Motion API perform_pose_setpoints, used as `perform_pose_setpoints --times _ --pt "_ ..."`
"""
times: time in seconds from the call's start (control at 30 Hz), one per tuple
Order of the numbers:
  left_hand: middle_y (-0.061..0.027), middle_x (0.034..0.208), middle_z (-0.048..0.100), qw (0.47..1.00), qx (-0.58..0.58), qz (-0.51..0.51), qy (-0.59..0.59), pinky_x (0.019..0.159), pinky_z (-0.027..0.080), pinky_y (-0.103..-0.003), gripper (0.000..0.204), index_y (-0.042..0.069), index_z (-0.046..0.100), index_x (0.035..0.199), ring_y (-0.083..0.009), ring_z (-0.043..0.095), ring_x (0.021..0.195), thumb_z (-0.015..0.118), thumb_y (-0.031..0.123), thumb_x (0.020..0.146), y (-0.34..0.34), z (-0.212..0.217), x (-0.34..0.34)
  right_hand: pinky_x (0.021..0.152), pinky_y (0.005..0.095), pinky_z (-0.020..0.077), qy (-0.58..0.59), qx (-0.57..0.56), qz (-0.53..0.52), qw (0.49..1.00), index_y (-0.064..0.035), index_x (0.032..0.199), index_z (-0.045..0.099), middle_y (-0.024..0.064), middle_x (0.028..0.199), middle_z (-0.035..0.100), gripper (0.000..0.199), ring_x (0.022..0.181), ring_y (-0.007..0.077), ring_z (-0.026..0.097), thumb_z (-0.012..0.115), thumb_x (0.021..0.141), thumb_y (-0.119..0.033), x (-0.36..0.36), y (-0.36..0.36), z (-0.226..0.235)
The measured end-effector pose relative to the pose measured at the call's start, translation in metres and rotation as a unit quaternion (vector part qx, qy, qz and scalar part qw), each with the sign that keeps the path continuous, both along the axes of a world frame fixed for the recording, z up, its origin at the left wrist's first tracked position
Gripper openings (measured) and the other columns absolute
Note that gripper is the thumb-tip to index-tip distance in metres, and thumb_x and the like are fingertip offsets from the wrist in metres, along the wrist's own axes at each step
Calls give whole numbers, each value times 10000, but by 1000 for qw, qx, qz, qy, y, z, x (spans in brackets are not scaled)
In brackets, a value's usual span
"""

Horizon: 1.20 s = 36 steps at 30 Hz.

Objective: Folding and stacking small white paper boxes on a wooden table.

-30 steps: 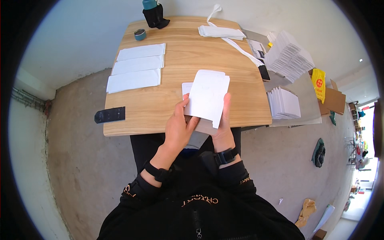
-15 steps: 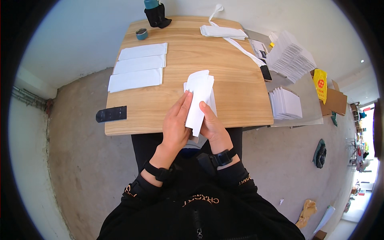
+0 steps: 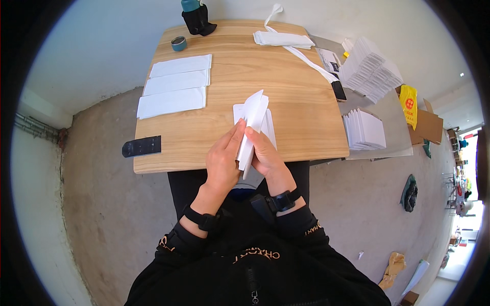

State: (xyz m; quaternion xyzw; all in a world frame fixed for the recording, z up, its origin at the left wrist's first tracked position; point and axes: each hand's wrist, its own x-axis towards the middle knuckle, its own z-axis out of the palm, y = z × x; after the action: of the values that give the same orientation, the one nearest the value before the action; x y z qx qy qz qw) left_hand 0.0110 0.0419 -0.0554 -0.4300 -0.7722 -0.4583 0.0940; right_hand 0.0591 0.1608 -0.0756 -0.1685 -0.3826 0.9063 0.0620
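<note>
Between my two hands, over the near edge of the wooden table [image 3: 286, 137], a folded white paper [image 3: 253, 115] is held on end, its layers slightly parted at the top. My left hand [image 3: 223, 153] presses along its left side with the fingers together. My right hand [image 3: 266, 155] grips it from the right, the thumb lying on the near face and the other fingers hidden behind. Under and just beyond it, more flat white paper [image 3: 271, 132] lies on the tabletop. Three white folded strips [image 3: 173, 102] rest in an overlapping row at the left.
A dark flat tool [image 3: 143, 146] lies at the left edge. A teal cup lid [image 3: 178, 44] and a bottle in a black pouch [image 3: 198, 20] stand far left. White strips [image 3: 284, 40] with a band lie far right. Paper stacks [image 3: 365, 131] fill the grey side table [image 3: 393, 145].
The paper in my hands has turned more edge-on and its layers have parted at the top. My right thumb has moved left and up along it.
</note>
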Motion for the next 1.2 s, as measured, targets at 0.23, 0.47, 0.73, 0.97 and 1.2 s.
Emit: perform_pose_setpoints --times 0.23,0.47,0.73,0.97,1.2 --pt "-194 1209 613 999 -21 -35 -20 782 532 -390 559 55 512 1350 -367 639 982 605 10 801 -1 5 -3 849 318 472 9 75 -45 996 -3 1322 388 75 1127 530 777 1033 148 518 733 808 -472 2 3 2" --pt "-193 1201 614 998 -24 -55 26 758 538 -387 579 42 506 1346 -363 643 963 574 -48 778 -6 8 0 838 312 471 11 48 -44 998 -3 1291 417 70 1094 541 704 986 132 526 725 830 -437 1 3 7" --pt "-217 1268 559 935 -18 -157 -319 955 478 -381 607 28 406 1406 -320 561 1177 488 -88 816 -22 4 -7 893 348 468 -11 253 -74 964 15 1263 443 91 1063 561 767 1010 199 563 823 701 -344 2 13 11" --pt "-43 958 632 891 104 -36 -441 766 474 -246 351 -33 573 1168 -83 563 843 595 249 960 -21 0 -21 913 411 464 -63 527 -50 846 42 1334 367 227 1224 441 1023 1117 342 511 866 552 -389 0 -7 8" --pt "-19 859 621 894 154 49 -418 637 441 -220 350 -28 611 1066 -65 527 741 578 307 969 -28 -12 -27 889 401 471 -63 569 -58 818 42 1321 371 217 1194 443 934 1073 349 526 829 631 -389 0 -21 20"
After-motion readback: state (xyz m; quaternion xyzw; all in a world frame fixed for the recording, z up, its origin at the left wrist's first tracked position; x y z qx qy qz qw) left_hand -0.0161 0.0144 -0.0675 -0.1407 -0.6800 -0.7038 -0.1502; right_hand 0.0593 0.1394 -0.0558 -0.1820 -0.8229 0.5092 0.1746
